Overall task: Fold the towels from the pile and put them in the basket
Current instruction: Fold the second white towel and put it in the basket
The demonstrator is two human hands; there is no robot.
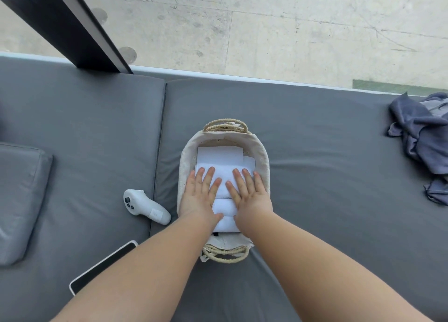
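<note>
Head cam looks straight down at a woven basket [263, 160] with a cloth liner, sitting on a grey mattress cushion [327, 156]. Folded white towels [219, 155] are stacked inside, pretty much filling it. Both hands are flat on top of the stack with fingers straight and a bit spread, not gripping anything. The left hand [201, 195] is on the left half and the right hand [249, 195] on the right half, with a small gap between them.

The pile of unfolded blue-grey towels [421, 137] sits crumpled at the far right, well apart from the basket. A white handheld controller [145, 206] lies just left of the basket, and a phone [104, 266] with a dark screen is near left, partly under the left forearm. A grey pillow [19, 200] is at the left edge.
</note>
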